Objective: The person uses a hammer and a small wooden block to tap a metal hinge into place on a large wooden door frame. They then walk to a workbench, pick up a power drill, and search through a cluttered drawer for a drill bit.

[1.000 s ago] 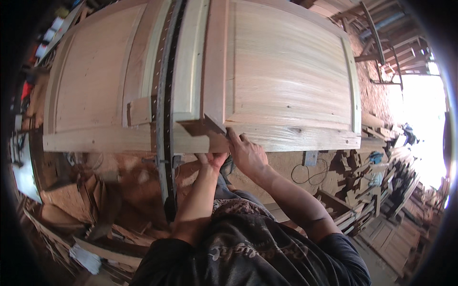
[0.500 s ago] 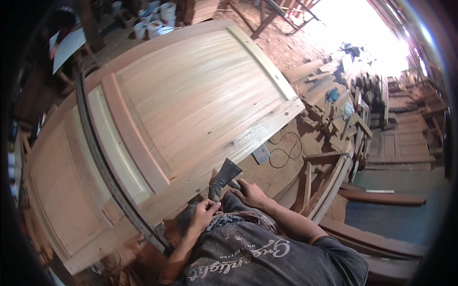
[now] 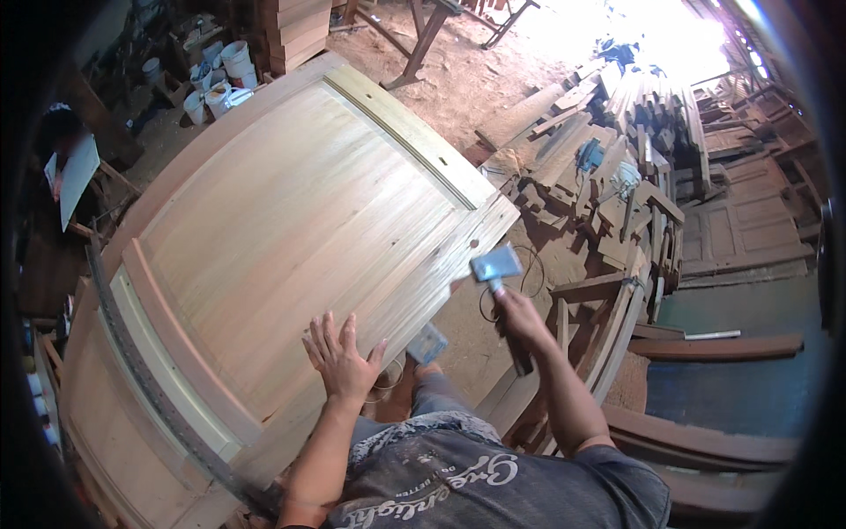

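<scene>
A large pale wooden door panel (image 3: 291,203) lies before me, with raised frame strips and a smooth inset field. On its near edge rests my left hand (image 3: 344,361), palm down, fingers spread and holding nothing. To the right, off the door's edge, my right hand (image 3: 524,322) is closed round the handle of a putty knife (image 3: 496,264) with a wide, shiny blade turned upward. Below that fist sticks out a dark flat piece (image 3: 518,357); whether it belongs to the same tool I cannot tell.
A dark curved bar (image 3: 145,375) crosses the door. On the floor by its near edge lies a grey rectangular piece (image 3: 427,344). Scrap boards (image 3: 564,176) pile up at right, beside a wooden frame (image 3: 608,335). White buckets (image 3: 236,60) stand behind.
My hands have parted: the left moved up onto the door and opened; the right swung right and up with the putty knife. My view has shifted, so the door sits further left.
</scene>
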`<state>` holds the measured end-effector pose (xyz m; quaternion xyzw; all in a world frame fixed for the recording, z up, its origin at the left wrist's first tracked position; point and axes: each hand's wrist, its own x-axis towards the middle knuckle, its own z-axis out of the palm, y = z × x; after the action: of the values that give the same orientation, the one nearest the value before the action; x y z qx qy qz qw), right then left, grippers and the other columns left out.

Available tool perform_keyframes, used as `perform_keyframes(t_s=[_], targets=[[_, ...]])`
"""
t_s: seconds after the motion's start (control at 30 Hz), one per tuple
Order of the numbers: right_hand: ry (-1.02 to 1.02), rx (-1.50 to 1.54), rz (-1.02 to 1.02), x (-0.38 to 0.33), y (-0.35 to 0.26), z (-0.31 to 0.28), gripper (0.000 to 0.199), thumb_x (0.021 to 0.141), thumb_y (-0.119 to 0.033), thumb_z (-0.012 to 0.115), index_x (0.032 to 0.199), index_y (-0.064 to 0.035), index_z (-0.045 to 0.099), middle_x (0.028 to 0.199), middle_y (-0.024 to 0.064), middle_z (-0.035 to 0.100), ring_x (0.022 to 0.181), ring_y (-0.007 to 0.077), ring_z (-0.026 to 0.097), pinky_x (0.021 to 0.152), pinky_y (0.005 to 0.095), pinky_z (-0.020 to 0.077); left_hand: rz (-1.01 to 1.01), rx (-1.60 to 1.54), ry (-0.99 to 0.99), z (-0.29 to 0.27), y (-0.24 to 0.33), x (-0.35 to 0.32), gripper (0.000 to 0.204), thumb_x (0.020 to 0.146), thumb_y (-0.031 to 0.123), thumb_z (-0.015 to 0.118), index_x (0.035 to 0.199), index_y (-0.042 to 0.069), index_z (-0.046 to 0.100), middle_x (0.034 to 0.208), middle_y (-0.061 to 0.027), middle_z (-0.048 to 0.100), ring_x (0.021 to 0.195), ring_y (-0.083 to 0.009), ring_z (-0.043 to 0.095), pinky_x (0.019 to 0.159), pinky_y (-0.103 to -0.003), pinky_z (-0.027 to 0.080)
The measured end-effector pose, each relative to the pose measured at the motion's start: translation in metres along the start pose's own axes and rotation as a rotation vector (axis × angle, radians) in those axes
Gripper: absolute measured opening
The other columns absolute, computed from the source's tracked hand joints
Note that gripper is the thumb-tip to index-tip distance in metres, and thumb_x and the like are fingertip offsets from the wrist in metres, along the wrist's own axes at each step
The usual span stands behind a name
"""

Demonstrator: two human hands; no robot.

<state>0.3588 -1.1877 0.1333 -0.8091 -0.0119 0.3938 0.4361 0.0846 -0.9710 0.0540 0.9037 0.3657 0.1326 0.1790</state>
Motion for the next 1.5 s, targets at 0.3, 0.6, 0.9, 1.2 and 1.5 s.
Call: perform_keyframes(t_s=[0.3, 0.6, 0.9, 1.2, 1.5], targets=[[-0.163, -0.270, -0.083, 0.256, -0.140, -0.142, 0.040, 0.110, -0.038, 0.051, 0.113, 0.0007, 0.063, 0.086, 0.0032, 0.060, 0.072, 0.0123, 0.057, 0.063, 0.0320, 0.0479, -0.104, 0.194, -0.001, 0.043, 0.031, 0.024, 0.084, 0.084, 0.063, 0.074, 0.148, 0.013, 0.051, 0.160, -0.0245, 0.037, 0.152, -0.0479, 0.028, 0.121, -0.071, 0.015], [-0.352, -0.487, 0.030, 0.318, -0.164, -0.146, 0.055, 0.109, -0.038, 0.055, 0.145, 0.0032, 0.054, 0.088, 0.0037, 0.061, 0.074, 0.0122, 0.058, 0.065, 0.0299, 0.0500, -0.092, 0.176, 0.028, 0.052, 0.038, 0.030, 0.083, 0.082, 0.063, 0.075, 0.146, 0.014, 0.052, 0.159, -0.0218, 0.038, 0.149, -0.0496, 0.031, 0.120, -0.069, 0.019], [-0.422, -0.353, -0.164, 0.429, -0.222, -0.062, 0.037, 0.108, -0.040, 0.056, 0.106, -0.0031, 0.061, 0.079, 0.0024, 0.058, 0.060, 0.0135, 0.057, 0.054, 0.0319, 0.0486, -0.097, 0.149, 0.072, 0.043, 0.035, 0.037, 0.084, 0.078, 0.066, 0.077, 0.140, 0.013, 0.059, 0.155, -0.0246, 0.041, 0.145, -0.0480, 0.035, 0.118, -0.071, 0.023], [-0.405, -0.502, -0.333, 0.490, -0.320, 0.031, 0.051, 0.105, -0.048, 0.057, 0.115, 0.0008, 0.065, 0.087, 0.0075, 0.067, 0.072, 0.0167, 0.065, 0.065, 0.0349, 0.0537, -0.125, 0.157, 0.083, 0.040, 0.037, 0.038, 0.082, 0.078, 0.076, 0.073, 0.133, 0.016, 0.065, 0.150, -0.0212, 0.046, 0.142, -0.0475, 0.040, 0.119, -0.070, 0.022], [-0.080, -0.752, -0.729, 0.414, -0.265, 0.054, 0.048, 0.106, -0.040, 0.056, 0.133, -0.0014, 0.057, 0.090, 0.0254, 0.071, 0.070, 0.0353, 0.073, 0.064, 0.0478, 0.0579, -0.197, 0.121, 0.002, 0.028, 0.046, 0.041, 0.080, 0.077, 0.069, 0.077, 0.135, 0.016, 0.065, 0.150, -0.0224, 0.047, 0.145, -0.0462, 0.037, 0.119, -0.069, 0.023]])
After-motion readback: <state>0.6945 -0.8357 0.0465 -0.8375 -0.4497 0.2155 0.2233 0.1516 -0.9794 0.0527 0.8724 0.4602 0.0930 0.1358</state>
